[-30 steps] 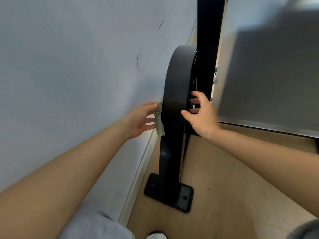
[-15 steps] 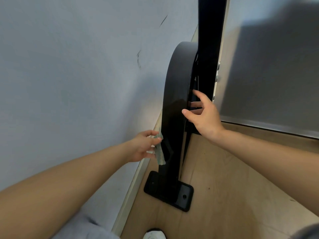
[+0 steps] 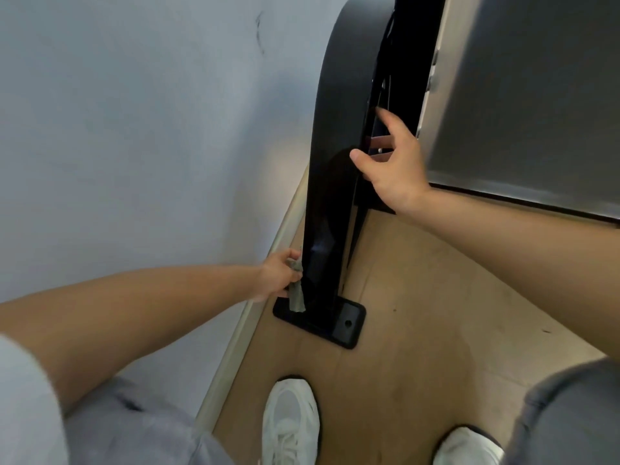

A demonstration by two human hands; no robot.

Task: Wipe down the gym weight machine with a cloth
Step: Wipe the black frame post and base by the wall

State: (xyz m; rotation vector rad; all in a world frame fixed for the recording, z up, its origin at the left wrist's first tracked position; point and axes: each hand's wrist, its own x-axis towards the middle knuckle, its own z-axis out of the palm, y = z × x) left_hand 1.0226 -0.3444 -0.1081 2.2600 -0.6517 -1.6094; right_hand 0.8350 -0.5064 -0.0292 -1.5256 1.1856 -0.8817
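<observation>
Grey cloth (image 3: 297,294) pinched by left hand (image 3: 275,277) between wall (image 3: 134,129) and machine leg (image 3: 324,203), right hand (image 3: 394,172) with fingers splayed.

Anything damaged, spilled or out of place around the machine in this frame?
Only a dark scuff mark on the grey wall, left of the machine's curved black cover, and a few small dark specks on the floor. Nothing looks spilled or askew; the left hand holds the cloth against the cover.
</observation>
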